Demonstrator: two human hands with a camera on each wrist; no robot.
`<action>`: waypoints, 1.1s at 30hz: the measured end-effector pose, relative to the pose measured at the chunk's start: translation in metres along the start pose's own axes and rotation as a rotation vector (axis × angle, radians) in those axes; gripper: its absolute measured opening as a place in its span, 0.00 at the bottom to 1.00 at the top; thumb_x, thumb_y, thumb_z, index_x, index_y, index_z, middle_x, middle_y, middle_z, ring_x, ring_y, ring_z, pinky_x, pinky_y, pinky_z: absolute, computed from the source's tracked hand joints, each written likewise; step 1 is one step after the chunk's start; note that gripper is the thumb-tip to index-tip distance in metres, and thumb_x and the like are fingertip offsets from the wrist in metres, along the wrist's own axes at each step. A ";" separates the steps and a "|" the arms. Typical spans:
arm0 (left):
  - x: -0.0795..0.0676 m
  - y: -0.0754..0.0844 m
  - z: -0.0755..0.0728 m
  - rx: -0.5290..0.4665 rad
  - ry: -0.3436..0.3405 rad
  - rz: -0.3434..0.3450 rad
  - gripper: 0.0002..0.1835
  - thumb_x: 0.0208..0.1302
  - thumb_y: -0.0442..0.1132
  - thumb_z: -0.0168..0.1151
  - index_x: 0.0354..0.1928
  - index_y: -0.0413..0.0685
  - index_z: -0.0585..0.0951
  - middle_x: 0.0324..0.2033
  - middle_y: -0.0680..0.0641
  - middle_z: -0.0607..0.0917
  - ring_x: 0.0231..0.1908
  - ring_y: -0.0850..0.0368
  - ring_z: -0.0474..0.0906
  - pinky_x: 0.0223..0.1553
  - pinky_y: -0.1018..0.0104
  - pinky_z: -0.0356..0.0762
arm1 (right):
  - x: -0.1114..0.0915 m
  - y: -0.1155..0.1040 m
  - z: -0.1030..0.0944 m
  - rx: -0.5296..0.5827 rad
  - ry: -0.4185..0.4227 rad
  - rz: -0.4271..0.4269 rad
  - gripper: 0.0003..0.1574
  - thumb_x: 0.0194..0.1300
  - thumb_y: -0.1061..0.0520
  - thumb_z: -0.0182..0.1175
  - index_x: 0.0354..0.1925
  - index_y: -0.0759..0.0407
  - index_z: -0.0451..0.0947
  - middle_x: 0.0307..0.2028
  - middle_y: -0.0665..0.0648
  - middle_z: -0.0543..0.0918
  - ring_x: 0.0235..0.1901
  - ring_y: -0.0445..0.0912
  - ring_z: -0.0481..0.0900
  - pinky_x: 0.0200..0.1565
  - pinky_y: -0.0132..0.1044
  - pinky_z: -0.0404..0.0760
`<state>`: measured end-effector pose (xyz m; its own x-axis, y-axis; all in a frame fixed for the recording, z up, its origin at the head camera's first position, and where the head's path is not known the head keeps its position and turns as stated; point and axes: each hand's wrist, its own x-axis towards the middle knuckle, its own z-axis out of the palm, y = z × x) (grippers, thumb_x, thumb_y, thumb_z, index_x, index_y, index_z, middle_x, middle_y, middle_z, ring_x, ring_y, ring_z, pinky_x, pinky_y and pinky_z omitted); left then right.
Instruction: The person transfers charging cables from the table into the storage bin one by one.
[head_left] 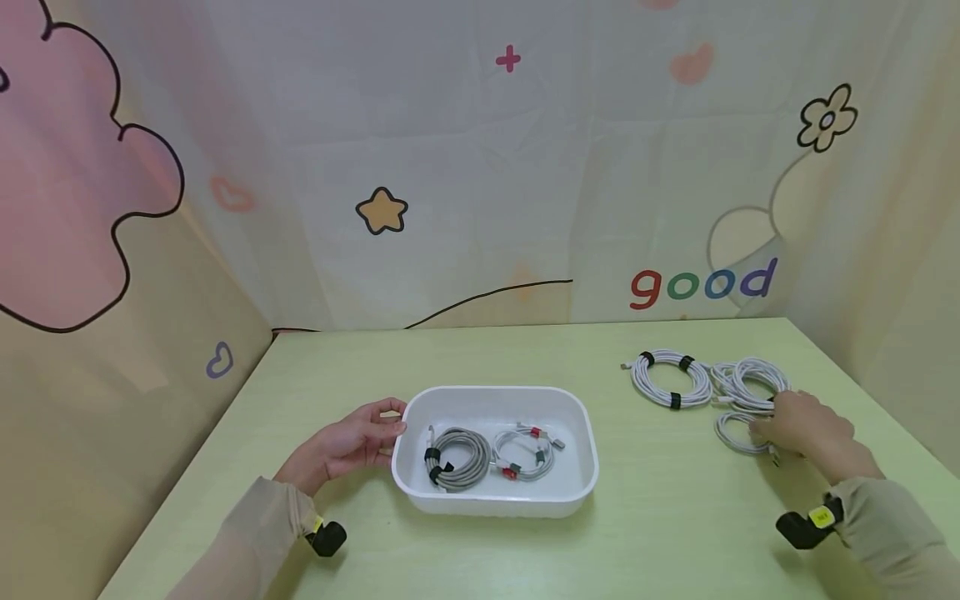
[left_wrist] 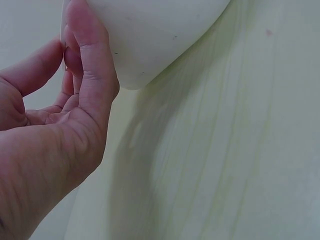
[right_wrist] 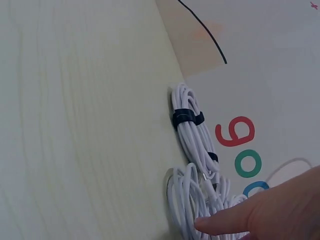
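Observation:
A white plastic bin [head_left: 495,505] stands on the table in the head view. It holds a thick grey coiled cable [head_left: 471,458] with black straps and a thinner light cable [head_left: 537,476] with red and grey ends. My left hand [head_left: 360,437] pinches the bin's left rim, thumb on one side and fingers along the outer wall in the left wrist view. Far to the right, my right hand [head_left: 810,425] is over a small coiled cable [head_left: 731,442] beside a larger white coil [head_left: 750,379]. Its thumb touches white loops in the right wrist view; its other fingers are mostly hidden.
Another white cable coil [head_left: 651,390] with black straps lies left of the larger one, near the back of the pale green table [head_left: 660,533]. A printed curtain [head_left: 465,167] hangs behind the table and along its sides.

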<state>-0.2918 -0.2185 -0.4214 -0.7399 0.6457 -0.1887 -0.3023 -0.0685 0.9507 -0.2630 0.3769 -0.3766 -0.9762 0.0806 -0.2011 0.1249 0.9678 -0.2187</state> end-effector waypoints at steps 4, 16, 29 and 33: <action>-0.001 0.001 0.001 -0.005 0.004 -0.002 0.07 0.73 0.31 0.48 0.49 0.49 0.67 0.38 0.52 0.83 0.38 0.60 0.82 0.39 0.60 0.84 | 0.005 0.006 0.008 0.014 0.026 -0.012 0.20 0.59 0.48 0.57 0.29 0.66 0.71 0.30 0.66 0.71 0.29 0.55 0.69 0.28 0.48 0.68; -0.001 0.001 0.002 0.015 0.019 -0.008 0.08 0.72 0.31 0.48 0.48 0.49 0.67 0.37 0.54 0.83 0.38 0.59 0.82 0.38 0.61 0.84 | 0.007 0.009 0.018 0.242 0.051 -0.162 0.16 0.62 0.54 0.61 0.22 0.62 0.74 0.12 0.47 0.69 0.16 0.41 0.70 0.20 0.34 0.72; -0.001 0.000 0.002 0.008 0.027 -0.017 0.08 0.72 0.31 0.48 0.49 0.49 0.67 0.38 0.53 0.83 0.37 0.59 0.82 0.38 0.61 0.84 | 0.011 -0.002 0.015 0.393 -0.080 -0.116 0.17 0.64 0.50 0.62 0.30 0.64 0.76 0.17 0.48 0.73 0.20 0.41 0.71 0.23 0.32 0.71; -0.001 0.001 0.003 0.007 0.026 -0.016 0.08 0.72 0.31 0.48 0.49 0.49 0.66 0.38 0.53 0.82 0.38 0.59 0.81 0.39 0.60 0.85 | 0.010 -0.009 0.015 0.412 -0.075 -0.122 0.17 0.64 0.51 0.63 0.30 0.65 0.77 0.17 0.48 0.73 0.20 0.40 0.72 0.23 0.32 0.74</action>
<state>-0.2895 -0.2175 -0.4195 -0.7505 0.6266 -0.2101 -0.3098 -0.0527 0.9494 -0.2716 0.3655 -0.3909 -0.9746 -0.0604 -0.2158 0.0848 0.7919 -0.6047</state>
